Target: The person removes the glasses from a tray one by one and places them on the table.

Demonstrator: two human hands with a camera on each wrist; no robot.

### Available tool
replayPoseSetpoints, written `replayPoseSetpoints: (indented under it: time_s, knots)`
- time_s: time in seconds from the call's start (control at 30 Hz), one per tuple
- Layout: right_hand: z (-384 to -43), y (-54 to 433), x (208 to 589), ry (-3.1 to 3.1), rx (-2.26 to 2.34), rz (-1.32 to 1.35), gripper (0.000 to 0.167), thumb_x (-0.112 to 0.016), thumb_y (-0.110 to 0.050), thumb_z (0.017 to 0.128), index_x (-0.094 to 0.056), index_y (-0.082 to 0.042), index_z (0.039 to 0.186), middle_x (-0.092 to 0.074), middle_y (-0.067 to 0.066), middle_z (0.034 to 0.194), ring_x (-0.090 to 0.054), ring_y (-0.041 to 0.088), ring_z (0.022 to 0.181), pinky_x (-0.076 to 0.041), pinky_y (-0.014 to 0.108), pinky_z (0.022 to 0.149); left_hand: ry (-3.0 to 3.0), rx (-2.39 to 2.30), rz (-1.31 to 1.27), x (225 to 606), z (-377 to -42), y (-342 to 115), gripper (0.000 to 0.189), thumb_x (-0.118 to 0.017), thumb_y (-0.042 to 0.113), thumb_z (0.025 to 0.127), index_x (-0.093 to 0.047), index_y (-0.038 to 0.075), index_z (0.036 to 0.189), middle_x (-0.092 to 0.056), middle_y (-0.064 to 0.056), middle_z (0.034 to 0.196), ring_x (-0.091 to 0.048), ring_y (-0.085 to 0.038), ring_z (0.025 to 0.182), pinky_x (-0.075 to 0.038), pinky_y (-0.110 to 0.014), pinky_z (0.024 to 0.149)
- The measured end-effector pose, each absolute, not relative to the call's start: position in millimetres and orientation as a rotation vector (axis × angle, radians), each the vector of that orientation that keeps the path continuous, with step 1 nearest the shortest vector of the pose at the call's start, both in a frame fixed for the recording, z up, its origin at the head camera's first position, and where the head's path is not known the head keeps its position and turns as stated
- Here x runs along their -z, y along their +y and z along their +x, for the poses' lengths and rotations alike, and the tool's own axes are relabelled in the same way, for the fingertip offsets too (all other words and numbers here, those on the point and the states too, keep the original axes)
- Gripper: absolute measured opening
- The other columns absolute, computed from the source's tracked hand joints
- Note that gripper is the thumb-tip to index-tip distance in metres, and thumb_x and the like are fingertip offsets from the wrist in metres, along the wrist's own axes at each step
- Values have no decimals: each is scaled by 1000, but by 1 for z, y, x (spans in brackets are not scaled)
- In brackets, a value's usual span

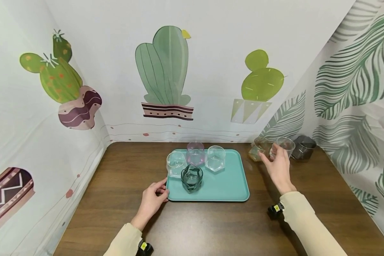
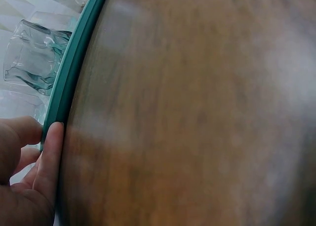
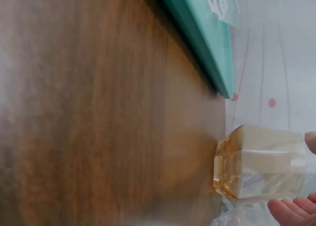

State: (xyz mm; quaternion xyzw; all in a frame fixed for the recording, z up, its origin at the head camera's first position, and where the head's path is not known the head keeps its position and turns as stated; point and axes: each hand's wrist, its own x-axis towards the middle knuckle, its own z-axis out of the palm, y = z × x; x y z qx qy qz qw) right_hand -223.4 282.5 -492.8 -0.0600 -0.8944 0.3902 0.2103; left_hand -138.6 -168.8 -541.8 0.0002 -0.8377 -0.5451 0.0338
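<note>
My left hand (image 1: 152,200) holds the front left corner of a teal tray (image 1: 225,190); in the left wrist view its thumb and finger meet at the tray's rim (image 2: 74,63). On the tray stand a dark grey-green glass (image 1: 192,179), a pink glass (image 1: 195,154) and two clear glasses, one at the left (image 1: 175,165) and one farther right (image 1: 215,160). My right hand (image 1: 279,169) reaches to an amber glass (image 3: 266,161). Its thumb and spread fingers lie on either side of that glass, near the rim, in the right wrist view.
A clear glass (image 1: 287,143) stands behind the right hand's fingers, and a black glass (image 1: 304,147) is to its right at the back of the wooden table (image 1: 204,227). A cactus-printed cloth (image 1: 211,71) hangs directly behind the table's back edge.
</note>
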Motion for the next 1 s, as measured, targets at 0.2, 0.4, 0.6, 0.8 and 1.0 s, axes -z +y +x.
replayPoseSetpoints:
  time_s: [0.2,0.4,0.6,0.8,1.0]
  knots:
    - [-212,276,487,-2466,-1056,-118,64,-76,-16,96,-45,12,145,-49,32,131,-58,48,117,-57,57,98,-2584,1669,4,542,-137,-169,47,-72,-9,89,-68,-2,135,-65,-12,96,-67,-12,82,-64,-22,61]
    - [-202,266,480,-2415,-1048,-48,63,-79,-9,92,-48,13,142,-51,33,127,-60,48,114,-58,58,94,-2583,1672,4,540,-137,-169,47,-72,-9,89,-67,-3,135,-65,-13,96,-67,-13,82,-64,-22,61]
    - [-194,253,474,-2436,-1083,-8,64,-79,-13,93,-48,10,144,-52,32,128,-61,48,113,-59,59,93,-2577,1659,-16,540,-139,-169,46,-72,-9,89,-68,-3,134,-65,-13,95,-68,-16,83,-64,-21,61]
    - [-185,235,470,-2453,-1124,61,64,-80,-15,93,-49,9,143,-55,31,128,-62,47,109,-57,57,94,-2578,1645,-24,540,-139,-169,46,-71,-9,89,-68,-3,134,-65,-13,96,-68,-17,83,-64,-21,61]
    - [-176,213,468,-2476,-1159,161,61,-80,-14,93,-51,7,141,-55,28,128,-62,45,110,-59,57,94,-2585,1648,-15,539,-137,-169,46,-71,-9,89,-68,-3,134,-65,-11,95,-68,-14,82,-64,-21,61]
